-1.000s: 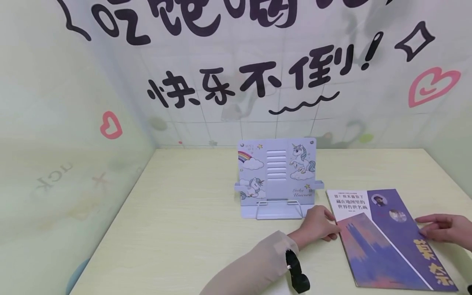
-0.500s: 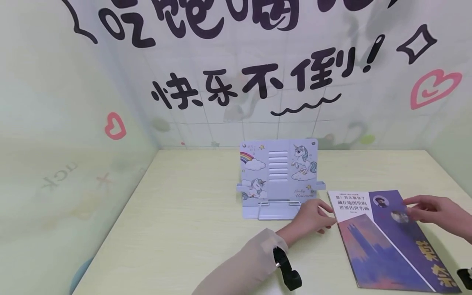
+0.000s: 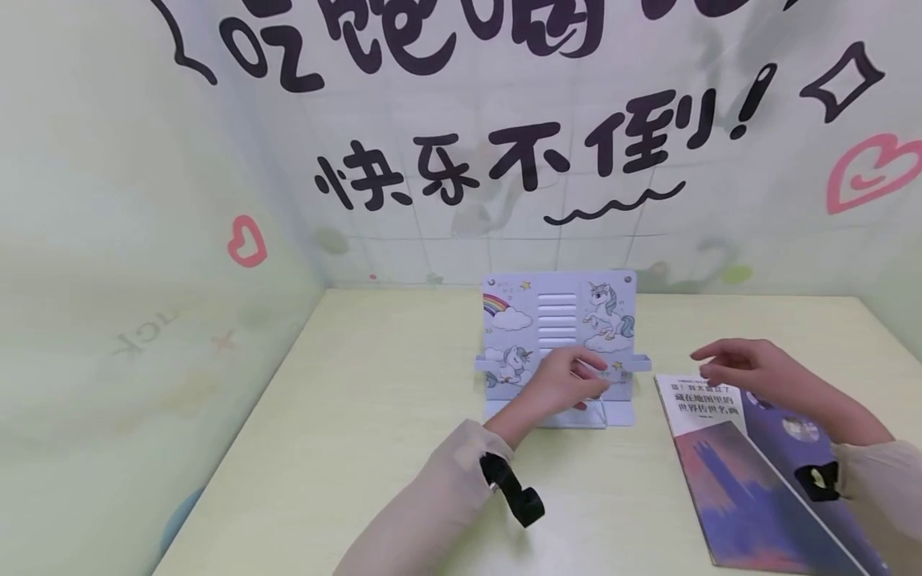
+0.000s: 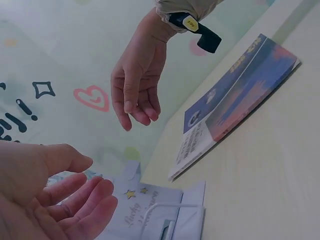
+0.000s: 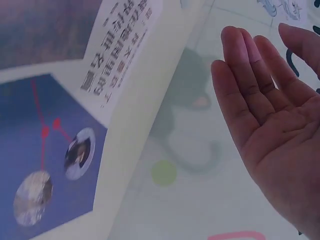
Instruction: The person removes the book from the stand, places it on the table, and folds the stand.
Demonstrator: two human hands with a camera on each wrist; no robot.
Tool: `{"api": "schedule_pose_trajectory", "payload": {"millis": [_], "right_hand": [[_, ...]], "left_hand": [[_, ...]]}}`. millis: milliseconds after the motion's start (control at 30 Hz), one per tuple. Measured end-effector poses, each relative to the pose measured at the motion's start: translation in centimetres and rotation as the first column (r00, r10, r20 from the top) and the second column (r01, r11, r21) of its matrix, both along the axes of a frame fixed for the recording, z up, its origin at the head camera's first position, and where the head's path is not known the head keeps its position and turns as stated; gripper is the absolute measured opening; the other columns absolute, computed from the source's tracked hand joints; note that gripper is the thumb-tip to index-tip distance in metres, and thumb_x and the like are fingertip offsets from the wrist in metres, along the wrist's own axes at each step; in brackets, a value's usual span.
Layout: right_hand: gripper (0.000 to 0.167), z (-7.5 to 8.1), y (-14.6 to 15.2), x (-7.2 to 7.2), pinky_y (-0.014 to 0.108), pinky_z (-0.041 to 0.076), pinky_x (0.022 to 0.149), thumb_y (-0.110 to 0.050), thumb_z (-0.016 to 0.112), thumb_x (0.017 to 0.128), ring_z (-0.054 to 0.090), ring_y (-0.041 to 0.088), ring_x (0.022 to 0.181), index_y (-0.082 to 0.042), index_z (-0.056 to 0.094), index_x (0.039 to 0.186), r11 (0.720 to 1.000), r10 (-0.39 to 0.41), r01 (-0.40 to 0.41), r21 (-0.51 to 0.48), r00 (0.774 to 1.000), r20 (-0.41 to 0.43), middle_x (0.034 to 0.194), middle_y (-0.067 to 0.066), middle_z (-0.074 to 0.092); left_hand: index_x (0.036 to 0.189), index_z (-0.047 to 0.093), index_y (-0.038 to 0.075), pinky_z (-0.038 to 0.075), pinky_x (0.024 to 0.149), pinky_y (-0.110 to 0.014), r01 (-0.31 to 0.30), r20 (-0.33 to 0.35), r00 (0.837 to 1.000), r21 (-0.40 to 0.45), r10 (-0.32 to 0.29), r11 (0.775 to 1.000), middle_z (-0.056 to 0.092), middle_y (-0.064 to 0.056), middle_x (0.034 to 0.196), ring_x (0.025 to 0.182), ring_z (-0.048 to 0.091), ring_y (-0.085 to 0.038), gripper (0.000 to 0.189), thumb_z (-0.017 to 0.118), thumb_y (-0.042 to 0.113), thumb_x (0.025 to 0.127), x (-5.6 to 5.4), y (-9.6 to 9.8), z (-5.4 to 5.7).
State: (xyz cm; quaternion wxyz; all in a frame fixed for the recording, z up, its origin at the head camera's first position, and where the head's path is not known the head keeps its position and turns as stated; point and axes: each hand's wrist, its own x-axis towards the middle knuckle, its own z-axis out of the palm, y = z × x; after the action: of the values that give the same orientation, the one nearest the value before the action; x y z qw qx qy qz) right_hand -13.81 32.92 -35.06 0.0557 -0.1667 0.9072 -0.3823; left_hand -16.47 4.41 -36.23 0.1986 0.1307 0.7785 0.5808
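Note:
A pale lilac book stand (image 3: 558, 320) with unicorn prints stands upright on the table, a wire holder (image 4: 165, 206) at its foot. My left hand (image 3: 558, 388) is in front of the stand, fingers loosely bent with nothing between them; whether it touches the stand I cannot tell. Right of the stand lies a book (image 3: 745, 488) with a purple, white and pink cover, flat on the table. Over its far end hovers my right hand (image 3: 756, 372), apart from the cover. In the right wrist view the fingers (image 5: 250, 75) of that hand are nearly straight and hold nothing.
The pale wooden table (image 3: 374, 448) reaches back to a wall sheet (image 3: 403, 264) with black lettering and pink hearts. More printed sheeting closes off the left side. Black camera straps (image 3: 511, 488) sit on both wrists.
Both hands have come away from the book's edges. The left one moved left to the stand's front; the right one rose and moved left over the book. The book stays flat.

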Motion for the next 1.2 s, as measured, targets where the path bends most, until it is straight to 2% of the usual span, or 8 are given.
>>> {"api": "schedule_pose_trajectory", "payload": {"millis": [133,200,333,500,700,900,1200], "right_hand": [[0.033,0.3,-2.1,-1.2,0.027,0.052,0.067,-0.017,0.057,0.091,0.062,0.011,0.079,0.005,0.056,0.116,1.0,-0.021,0.021,-0.002,1.0,-0.003,0.09,0.01,0.065],[0.034,0.3,-3.0,-1.7,0.025,0.052,0.069,-0.019,0.058,0.091,0.062,0.011,0.081,0.005,0.057,0.115,0.999,-0.047,0.047,-0.003,0.999,-0.009,0.092,0.012,0.064],[0.039,0.1,-4.1,-2.9,0.019,0.049,0.067,-0.023,0.06,0.09,0.059,0.006,0.08,0.006,0.056,0.116,0.995,-0.103,0.103,-0.02,0.994,-0.04,0.098,0.016,0.063],[0.044,-0.2,-5.1,-4.0,0.014,0.046,0.067,-0.027,0.06,0.089,0.054,-0.005,0.079,0.007,0.055,0.118,0.985,-0.166,0.164,-0.052,0.985,-0.046,0.104,0.02,0.061],[0.047,-0.4,-6.2,-4.9,0.014,0.046,0.068,-0.03,0.061,0.088,0.055,-0.002,0.078,0.007,0.055,0.117,0.981,-0.18,0.178,-0.076,0.984,-0.017,0.1,0.018,0.062],[0.047,-0.5,-6.6,-5.4,0.013,0.046,0.067,-0.025,0.064,0.087,0.059,0.003,0.078,0.009,0.053,0.118,0.978,-0.19,0.189,-0.092,0.982,-0.003,0.096,0.016,0.064],[0.043,-0.7,-7.3,-5.7,0.013,0.046,0.067,-0.021,0.065,0.086,0.062,0.009,0.078,0.01,0.053,0.113,0.968,-0.21,0.211,-0.134,0.977,0.022,0.094,0.018,0.064]], "left_hand": [[0.104,0.063,0.004,0.056,0.062,-0.037,-0.018,-0.004,1.0,-0.021,0.018,1.0,0.062,-0.002,0.081,0.073,0.062,-0.02,0.025,0.069,0.01,0.081,-0.7,-2.0,0.5],[0.105,0.063,0.003,0.056,0.062,-0.036,-0.031,-0.018,0.999,-0.038,0.03,0.999,0.062,-0.003,0.081,0.074,0.063,-0.021,0.025,0.068,0.01,0.082,-1.1,-3.1,0.8],[0.105,0.062,0.002,0.056,0.059,-0.032,-0.071,-0.056,0.996,-0.06,0.068,0.996,0.063,-0.005,0.081,0.075,0.064,-0.024,0.025,0.068,0.01,0.082,-1.9,-5.3,0.9],[0.106,0.061,0.0,0.055,0.059,-0.03,-0.144,-0.065,0.988,-0.057,0.14,0.988,0.063,-0.008,0.084,0.075,0.063,-0.024,0.026,0.067,0.008,0.082,-2.7,-7.9,1.2],[0.104,0.06,0.0,0.055,0.059,-0.028,-0.264,-0.081,0.963,-0.085,0.257,0.961,0.061,-0.011,0.086,0.071,0.06,-0.02,0.024,0.067,0.006,0.081,-3.6,-10.8,1.3],[0.105,0.059,0.0,0.055,0.06,-0.028,-0.355,-0.085,0.934,-0.138,0.346,0.925,0.061,-0.012,0.086,0.075,0.061,-0.024,0.026,0.068,0.007,0.081,-4.7,-11.7,1.6],[0.104,0.06,-0.002,0.055,0.062,-0.027,-0.375,-0.121,0.924,-0.086,0.364,0.923,0.059,-0.011,0.084,0.074,0.057,-0.02,0.026,0.068,0.003,0.08,-6.0,-11.2,0.8]]}}
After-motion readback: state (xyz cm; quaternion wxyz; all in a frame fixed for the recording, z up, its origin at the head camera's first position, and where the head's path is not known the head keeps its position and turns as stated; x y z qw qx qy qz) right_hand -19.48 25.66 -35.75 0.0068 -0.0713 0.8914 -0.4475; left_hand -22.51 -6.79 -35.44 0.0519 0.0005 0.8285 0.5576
